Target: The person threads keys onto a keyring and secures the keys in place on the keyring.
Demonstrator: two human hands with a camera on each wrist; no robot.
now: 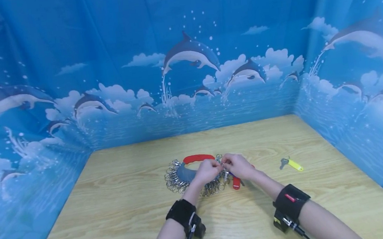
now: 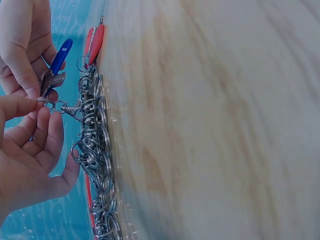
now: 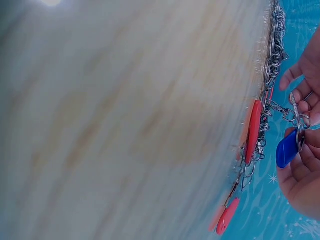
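Note:
My left hand (image 1: 208,171) pinches a small metal split ring (image 2: 46,101) between thumb and fingertip. That ring hangs from a swivel clasp (image 2: 72,109) on a large key holder with a red handle (image 1: 199,158) and a grey curved plate (image 1: 184,173). Close against it, my right hand (image 1: 237,166) grips a key (image 3: 294,102) with a blue tag (image 3: 287,149), right at the ring. Fingers hide whether the key is on the ring. Many clasps and rings (image 2: 102,135) line the holder's edge.
Red key tags (image 1: 236,183) lie at the holder's right end. Further right on the wooden table (image 1: 125,220) is a key with a yellow tag (image 1: 295,164). A blue dolphin-print curtain (image 1: 117,45) encloses the back and sides.

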